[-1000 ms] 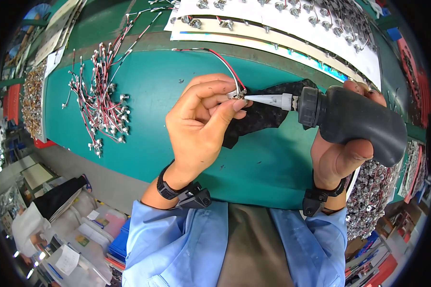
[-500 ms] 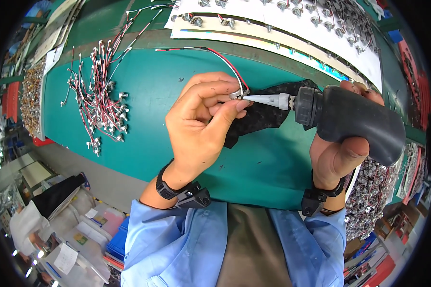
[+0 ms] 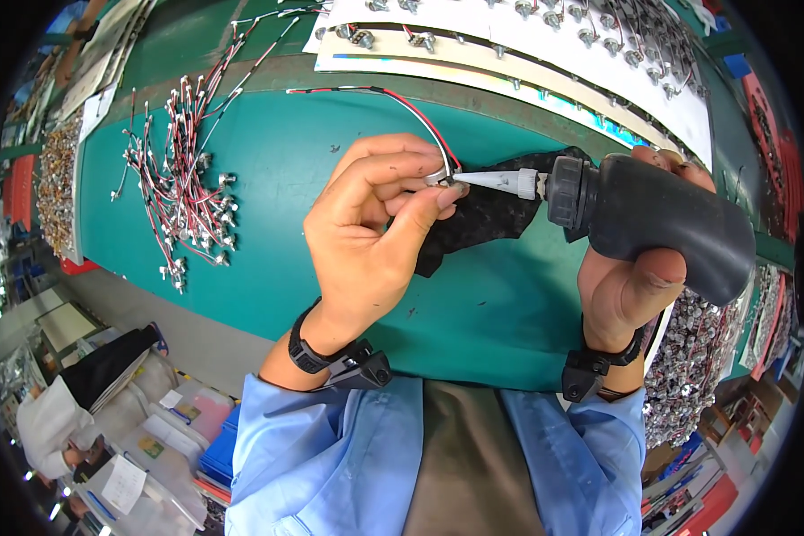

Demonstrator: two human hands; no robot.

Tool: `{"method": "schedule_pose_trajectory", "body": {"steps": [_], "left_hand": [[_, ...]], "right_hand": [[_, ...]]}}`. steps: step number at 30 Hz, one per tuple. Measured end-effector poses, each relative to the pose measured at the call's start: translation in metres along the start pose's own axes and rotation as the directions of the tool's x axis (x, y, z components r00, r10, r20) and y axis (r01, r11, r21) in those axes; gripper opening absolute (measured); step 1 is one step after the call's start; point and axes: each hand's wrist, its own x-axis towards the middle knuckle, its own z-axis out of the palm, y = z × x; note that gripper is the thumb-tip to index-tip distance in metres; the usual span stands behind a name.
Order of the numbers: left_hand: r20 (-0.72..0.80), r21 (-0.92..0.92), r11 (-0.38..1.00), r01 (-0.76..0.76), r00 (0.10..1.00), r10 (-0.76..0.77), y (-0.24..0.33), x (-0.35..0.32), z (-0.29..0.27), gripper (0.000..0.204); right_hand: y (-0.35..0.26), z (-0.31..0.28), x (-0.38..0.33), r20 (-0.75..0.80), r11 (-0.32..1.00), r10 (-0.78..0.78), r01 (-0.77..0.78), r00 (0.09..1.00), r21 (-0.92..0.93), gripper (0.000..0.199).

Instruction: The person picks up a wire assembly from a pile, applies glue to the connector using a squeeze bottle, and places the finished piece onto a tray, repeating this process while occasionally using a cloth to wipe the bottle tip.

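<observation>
Between thumb and fingers, my left hand pinches a small round metal component with red, white and black wires arching up and to the left from it. My right hand is wrapped around a black squeeze bottle, held on its side. The bottle's pale tapered nozzle points left, and its tip is at the component, by my left thumb. Whether anything flows from the tip is too small to tell. Under the nozzle and behind my fingers lies a black cloth.
A pile of wired components lies left on the green table. Across the back, white boards carry rows of similar parts. Many metal parts are heaped at the right. Another person's hand shows at lower left.
My left hand and the component have shifted very slightly left, and the bottle with its nozzle has followed a little. Both grips are the same.
</observation>
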Motion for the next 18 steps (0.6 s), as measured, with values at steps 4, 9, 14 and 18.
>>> {"method": "schedule_pose_trajectory", "body": {"steps": [4, 9, 14, 18], "left_hand": [[0.005, 0.004, 1.000, -0.008, 1.000, 0.008, -0.0004, 0.0003, -0.0007, 0.017], [0.012, -0.002, 1.000, -0.016, 1.000, 0.016, -0.0010, 0.0006, -0.0008, 0.018], [0.014, 0.011, 1.000, -0.006, 1.000, 0.006, -0.0002, -0.0004, 0.0000, 0.018], [0.008, 0.000, 1.000, 0.004, 1.000, -0.004, -0.0011, -0.0003, -0.0004, 0.019]], "right_hand": [[0.0030, 0.0003, 0.0003, -0.021, 1.000, -0.023, 0.023, 1.000, 0.004, 0.074], [0.0035, -0.0007, 0.0005, -0.020, 0.999, -0.028, 0.028, 0.999, 0.019, 0.074], [0.0034, -0.0014, 0.0018, -0.024, 0.999, -0.038, 0.038, 0.999, -0.013, 0.073], [0.0048, -0.0025, 0.0023, 0.005, 1.000, -0.031, 0.031, 1.000, -0.004, 0.073]]}}
